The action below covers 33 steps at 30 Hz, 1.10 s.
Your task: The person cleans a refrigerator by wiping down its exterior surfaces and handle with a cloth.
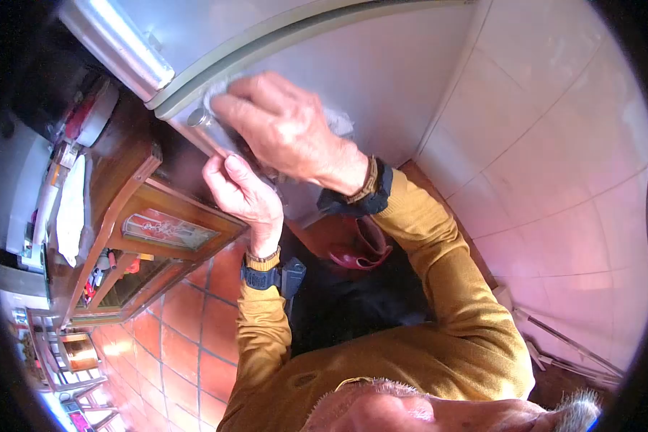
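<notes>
My right hand [284, 129] is closed over a white cloth [216, 92] and presses it against the front of the white refrigerator door [403, 79]. More of the pale cloth shows beyond the knuckles. Just under the right fingers runs a silver door handle [207, 128] along the door's left edge. Lower down, my left hand [248, 194] has its fingers and thumb curled at the lower part of this handle. The right hand partly covers the handle.
A wooden cabinet [173, 216] with a decorated panel stands left of the refrigerator, with items on top. A tiled wall [554, 144] rises on the right. Above is another refrigerator door [216, 29] with a silver handle [122, 47]. Below, a red boot or shoe [363, 248] and orange floor tiles [180, 324] show.
</notes>
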Motion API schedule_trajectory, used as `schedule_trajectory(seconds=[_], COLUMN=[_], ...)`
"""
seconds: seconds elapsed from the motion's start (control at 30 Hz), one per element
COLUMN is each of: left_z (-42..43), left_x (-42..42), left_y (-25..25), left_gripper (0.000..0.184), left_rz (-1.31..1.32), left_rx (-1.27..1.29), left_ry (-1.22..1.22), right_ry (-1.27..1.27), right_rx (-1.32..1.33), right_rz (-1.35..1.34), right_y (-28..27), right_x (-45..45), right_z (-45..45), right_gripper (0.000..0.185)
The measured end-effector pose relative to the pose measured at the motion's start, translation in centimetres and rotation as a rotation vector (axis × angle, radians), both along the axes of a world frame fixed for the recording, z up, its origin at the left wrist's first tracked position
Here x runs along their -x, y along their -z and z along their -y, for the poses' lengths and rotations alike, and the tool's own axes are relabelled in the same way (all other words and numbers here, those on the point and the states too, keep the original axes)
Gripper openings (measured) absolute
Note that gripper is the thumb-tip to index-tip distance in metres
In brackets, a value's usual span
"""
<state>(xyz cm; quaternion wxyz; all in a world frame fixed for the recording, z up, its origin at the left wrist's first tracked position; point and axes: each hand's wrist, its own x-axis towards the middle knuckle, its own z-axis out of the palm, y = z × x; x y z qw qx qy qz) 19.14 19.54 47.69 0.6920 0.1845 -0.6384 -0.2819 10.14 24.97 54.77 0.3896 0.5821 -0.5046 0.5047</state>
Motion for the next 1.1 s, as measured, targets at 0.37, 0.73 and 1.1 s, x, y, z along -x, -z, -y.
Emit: schedule_trajectory(seconds=[0.37,0.73,1.1], left_z=[1.3,1.7,2.0], left_x=[-0.5,-0.4,-0.1], left_y=[1.7,2.2,2.6], left_gripper=[0.044,0.039,0.039], left_rz=[0.087,0.066,0.013], left_rx=[0.097,0.168,0.153], left_ry=[-0.037,-0.026,0.059], right_ry=[-0.002,0.044,0.032], right_rx=[-0.015,-0.008,-0.016], right_rz=[-0.001,0.030,0.020], right_y=[-0.2,1.6,3.0], right_x=[-0.3,-0.3,-0.3], right_z=[0.1,-0.1,-0.1], right_gripper=[0.028,0.030,0.030])
